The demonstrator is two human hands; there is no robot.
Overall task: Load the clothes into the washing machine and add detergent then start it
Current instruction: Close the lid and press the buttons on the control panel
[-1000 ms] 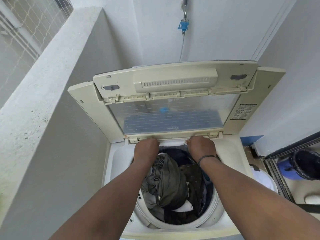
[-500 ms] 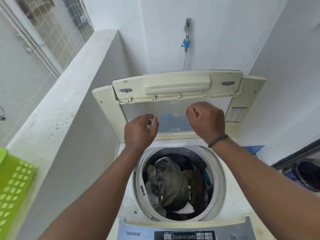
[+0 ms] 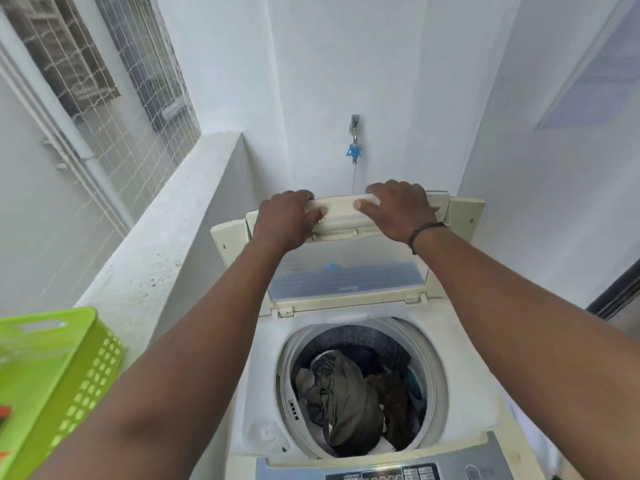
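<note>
A cream top-loading washing machine (image 3: 460, 386) stands in front of me with its folding lid (image 3: 346, 271) raised upright. Dark and olive clothes (image 3: 346, 403) fill the round drum. My left hand (image 3: 287, 220) grips the lid's top edge on the left, thumb on the near face. My right hand (image 3: 398, 211), with a black wristband, grips the same edge on the right. The control panel (image 3: 398, 472) runs along the machine's front edge.
A lime-green laundry basket (image 3: 52, 375) sits on the white ledge (image 3: 166, 244) at my left. A tap with a blue fitting (image 3: 354, 147) is on the back wall above the machine. White walls close in behind and at the right.
Both hands rose from the lid's lower hinge area to its top edge and closed on it. My view pulled back, so the basket and control panel came into sight.
</note>
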